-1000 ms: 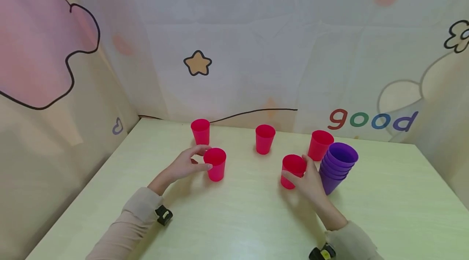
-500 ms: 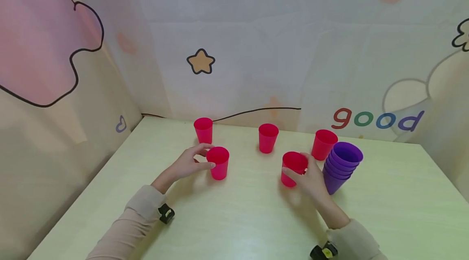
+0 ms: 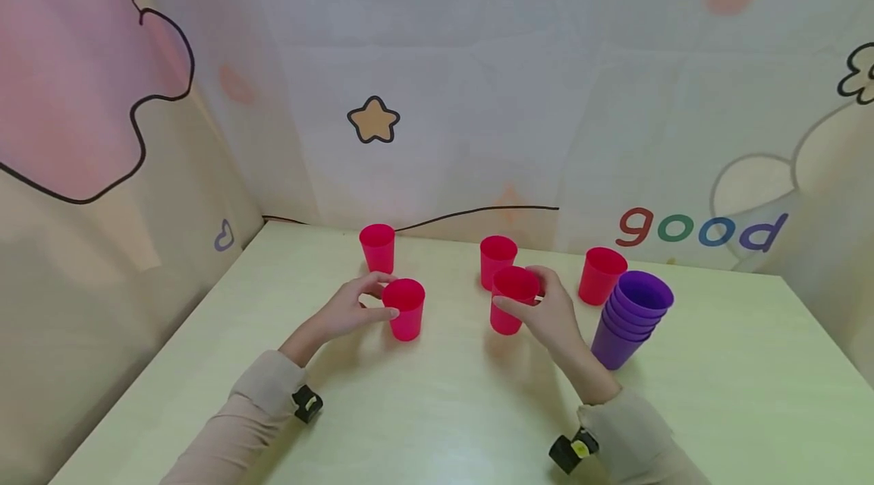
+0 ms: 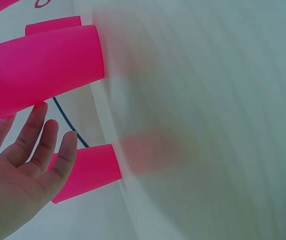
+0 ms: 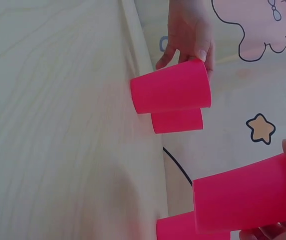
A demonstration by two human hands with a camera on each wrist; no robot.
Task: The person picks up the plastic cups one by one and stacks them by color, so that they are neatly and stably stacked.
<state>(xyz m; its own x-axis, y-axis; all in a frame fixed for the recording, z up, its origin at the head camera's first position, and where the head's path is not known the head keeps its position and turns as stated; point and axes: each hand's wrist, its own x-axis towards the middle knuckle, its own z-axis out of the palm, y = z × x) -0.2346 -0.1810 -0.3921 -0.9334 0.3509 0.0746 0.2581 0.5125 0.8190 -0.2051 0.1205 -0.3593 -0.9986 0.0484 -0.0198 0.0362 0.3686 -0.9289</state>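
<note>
My left hand [image 3: 351, 310] grips a red plastic cup [image 3: 407, 314] near the rim, thumb on the near side and fingers behind; the cup stands upright on the table. In the left wrist view, fingertips of the left hand [image 4: 25, 165] touch that cup's side [image 4: 48, 70]. My right hand [image 3: 551, 310] holds another red cup [image 3: 508, 310] between thumb and fingers, slightly above the table. The right wrist view shows this cup's base [image 5: 242, 197] apart from the tabletop. Just behind it stands a third red cup [image 3: 497, 253], partly hidden.
More red cups stand at the back left [image 3: 378, 250] and back right [image 3: 601, 280]. A stack of purple cups [image 3: 624, 322] leans slightly on the right, close to my right forearm. A printed cloth backdrop [image 3: 437, 128] rises behind the pale wooden table [image 3: 423, 424].
My right hand has lifted its red cup and carried it left, away from the purple stack and in front of the middle back cup. The left hand and its cup stay put.
</note>
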